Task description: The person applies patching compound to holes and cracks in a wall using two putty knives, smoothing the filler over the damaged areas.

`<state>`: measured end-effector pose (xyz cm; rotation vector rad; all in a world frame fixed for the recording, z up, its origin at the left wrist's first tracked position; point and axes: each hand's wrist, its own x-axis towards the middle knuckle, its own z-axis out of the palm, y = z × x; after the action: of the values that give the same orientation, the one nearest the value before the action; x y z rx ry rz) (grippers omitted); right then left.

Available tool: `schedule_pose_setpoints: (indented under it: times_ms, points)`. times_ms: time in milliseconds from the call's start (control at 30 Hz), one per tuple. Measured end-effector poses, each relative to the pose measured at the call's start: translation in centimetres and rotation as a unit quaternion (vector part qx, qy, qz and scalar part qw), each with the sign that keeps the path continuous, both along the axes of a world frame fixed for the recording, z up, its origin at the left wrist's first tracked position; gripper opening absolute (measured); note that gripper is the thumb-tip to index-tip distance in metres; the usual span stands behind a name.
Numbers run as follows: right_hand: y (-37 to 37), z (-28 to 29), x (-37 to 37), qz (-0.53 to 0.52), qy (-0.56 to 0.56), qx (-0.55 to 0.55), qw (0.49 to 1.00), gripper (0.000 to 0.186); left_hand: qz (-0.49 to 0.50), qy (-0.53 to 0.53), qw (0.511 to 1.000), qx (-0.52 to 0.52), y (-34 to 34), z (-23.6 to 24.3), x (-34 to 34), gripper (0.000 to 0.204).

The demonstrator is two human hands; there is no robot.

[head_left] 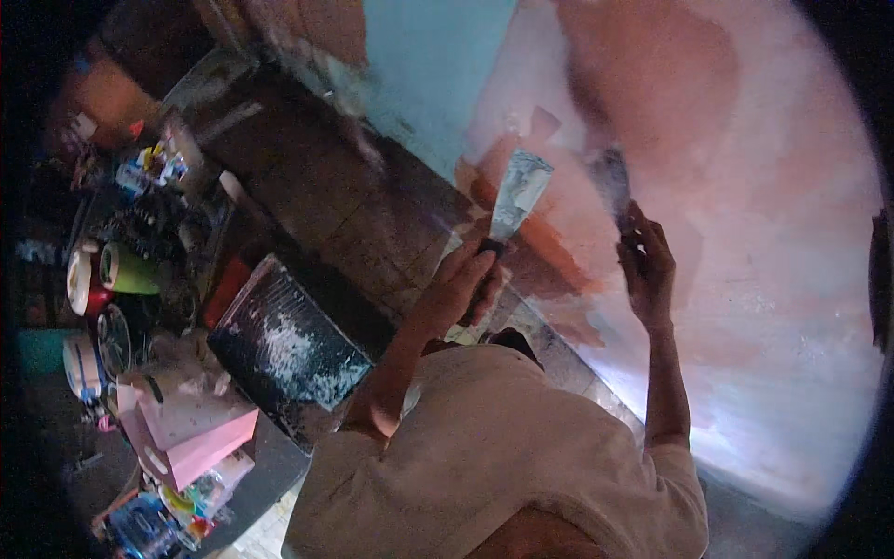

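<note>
My left hand (461,279) grips the dark handle of a broad putty knife (519,191). Its blade points up and is smeared with white filler. My right hand (643,256) is raised higher and to the right. It holds a smaller scraper (610,182) whose blade lies against the wall (745,233). That wall is patchy, with pink and terracotta areas, pale filler streaks and a bright glare low on the right. Both forearms come out of my beige short-sleeved shirt (503,447) at the bottom.
A dark flat board (289,345) smeared with white filler lies left of my left arm. Further left are a pink box (200,433), a green cup (130,270), tins and assorted clutter. A dark tiled surface (317,186) runs along the wall's foot; a turquoise wall section (428,65) is above it.
</note>
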<state>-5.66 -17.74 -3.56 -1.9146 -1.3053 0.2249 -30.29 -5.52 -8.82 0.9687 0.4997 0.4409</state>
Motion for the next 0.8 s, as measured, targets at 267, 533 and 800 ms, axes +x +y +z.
schedule_pose_setpoints:
  times_ms: [267, 533, 800]
  points:
    - [3.6, 0.1, -0.6, 0.083, -0.109, 0.079, 0.987, 0.052, 0.006, 0.037, 0.999, 0.014, 0.2, 1.8, -0.8, 0.030]
    - [3.1, -0.6, 0.2, 0.096, -0.116, 0.047, 0.987, 0.054, 0.009, 0.084, 0.996, 0.020, 0.1, 1.8, -0.4, 0.030]
    - [3.5, -0.2, 1.1, 0.081, -0.130, 0.062, 0.986, 0.055, 0.013, 0.036, 0.997, 0.062, 1.0, 1.7, 0.2, 0.028]
